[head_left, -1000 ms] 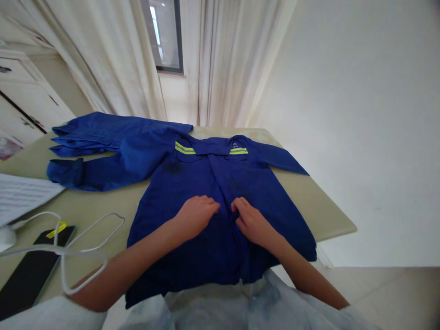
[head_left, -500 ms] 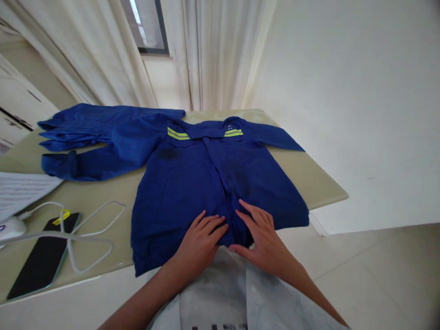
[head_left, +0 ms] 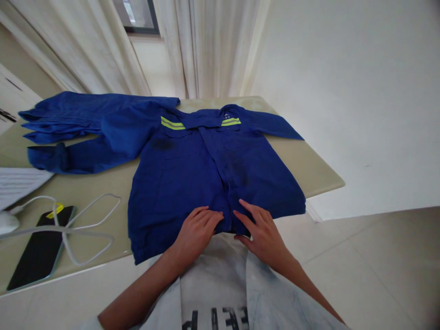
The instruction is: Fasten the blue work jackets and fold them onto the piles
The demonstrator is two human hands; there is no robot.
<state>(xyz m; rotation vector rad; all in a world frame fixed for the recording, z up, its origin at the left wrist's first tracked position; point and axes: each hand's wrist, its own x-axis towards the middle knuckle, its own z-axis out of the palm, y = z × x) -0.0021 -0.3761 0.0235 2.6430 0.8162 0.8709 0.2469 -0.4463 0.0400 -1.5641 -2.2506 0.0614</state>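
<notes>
The blue jacket [head_left: 182, 174] lies spread front up on the pale desk [head_left: 319, 176], collar at the far side, hem at the near edge, a yellow-and-grey band [head_left: 172, 123] across either side of the chest and dark smudges below. From where I stand, the person's left hand [head_left: 196, 231] is on the hem, just beside the front opening; its fingers are bent over the cloth, and I cannot tell whether its grip has hold of any. Across the opening, the right hand [head_left: 263, 233] touches the hem with thumb and fingers spread, its grip loose and not closed on anything. The wearer's pale shirt [head_left: 215, 275] comes right up to the hem between the wrists. The jacket's right-hand sleeve [head_left: 275, 124] reaches towards the desk's edge, with the white wall [head_left: 360, 91] beyond. The other sleeve [head_left: 89, 158] is bent out to the left, crowded by a folded blue garment [head_left: 99, 110] behind it. Nearer, a white cable [head_left: 37, 228] loops close to the jacket's side and crosses a dark phone [head_left: 39, 259], a yellow tag [head_left: 55, 211] at the phone's far end. Left of these sit a rounded white object [head_left: 7, 223] and a printed sheet [head_left: 20, 183] whose tip comes near the bent sleeve. Long cream curtains [head_left: 209, 50] hang behind the desk, either side of a dark-framed window [head_left: 139, 16].
</notes>
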